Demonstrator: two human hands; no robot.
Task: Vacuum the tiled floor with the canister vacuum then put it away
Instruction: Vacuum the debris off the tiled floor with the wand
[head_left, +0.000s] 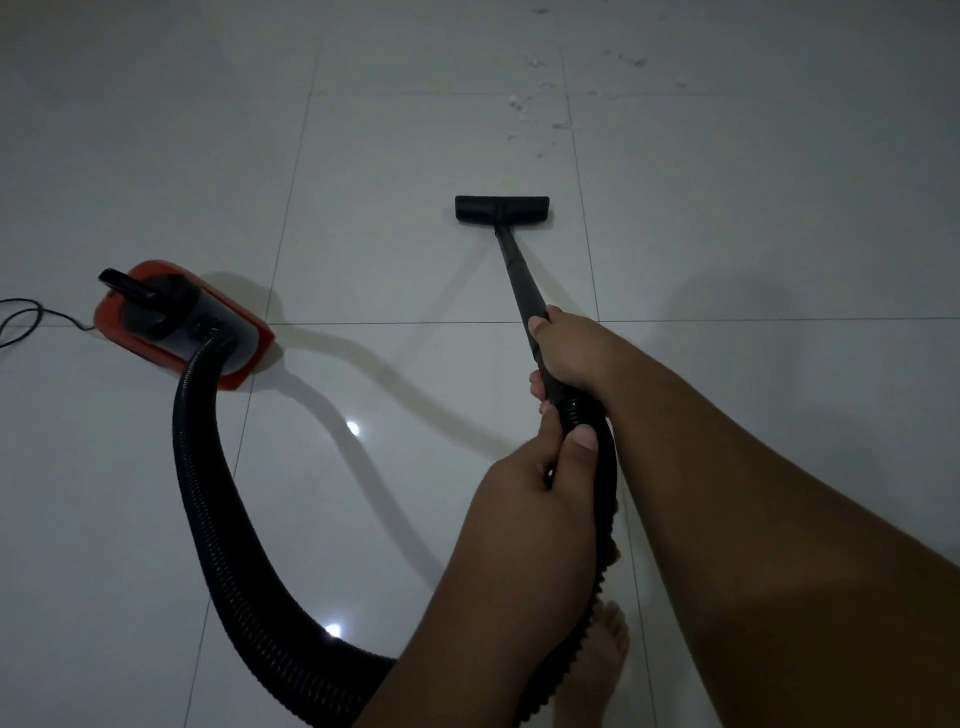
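Note:
An orange and grey canister vacuum (182, 322) sits on the white tiled floor (415, 130) at the left. Its black ribbed hose (208, 493) loops down and round to my hands. My right hand (566, 348) is closed round the black wand (519, 283) where it meets the hose. My left hand (530, 493) grips the ribbed hose end just below it. The flat black floor nozzle (502, 209) rests on the tiles ahead of me. Small white scraps of debris (535, 111) lie scattered beyond the nozzle, toward the upper right.
A thin black power cord (26, 317) trails off the left edge behind the canister. My bare foot (597, 670) shows at the bottom under my forearms. Glossy tiles reflect two ceiling lights.

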